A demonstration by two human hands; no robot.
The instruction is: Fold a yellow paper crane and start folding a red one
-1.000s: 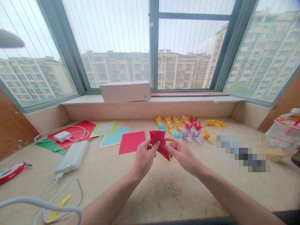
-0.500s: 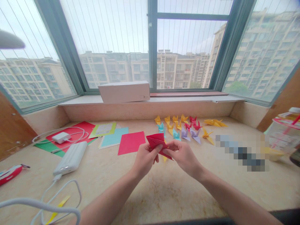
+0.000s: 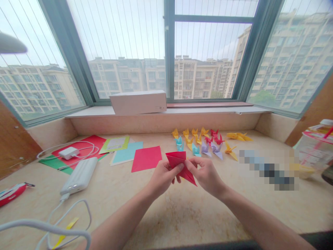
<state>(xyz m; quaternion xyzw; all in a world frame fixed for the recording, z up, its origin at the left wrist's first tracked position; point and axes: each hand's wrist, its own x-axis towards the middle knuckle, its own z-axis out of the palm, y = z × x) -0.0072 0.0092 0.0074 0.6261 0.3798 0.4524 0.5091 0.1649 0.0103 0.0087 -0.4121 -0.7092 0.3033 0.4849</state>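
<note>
A partly folded piece of red origami paper (image 3: pixel 177 158) is held up between my two hands above the stone ledge. My left hand (image 3: pixel 168 173) pinches its left side, thumb on the front and fingers behind. On the right edge, my right hand (image 3: pixel 201 170) grips the paper between thumb and forefinger. A pointed flap hangs down to the lower right between the hands. Just beyond stand several small folded paper cranes (image 3: pixel 197 139) in yellow, red, light blue and lilac. A flat red paper square (image 3: pixel 147 159) lies left of my left hand.
Light blue paper (image 3: pixel 128 151) and other coloured sheets lie at the left, under a white charger (image 3: pixel 69 152). A white power bank (image 3: pixel 79 175) with a looping cable (image 3: pixel 65 231) sits nearer. A white box (image 3: pixel 139 103) rests on the sill; a plastic container (image 3: pixel 316 144) stands far right.
The red paper has turned slightly and shifted a little right, its lower flap now showing longer. My right thumb has moved up along its edge.
</note>
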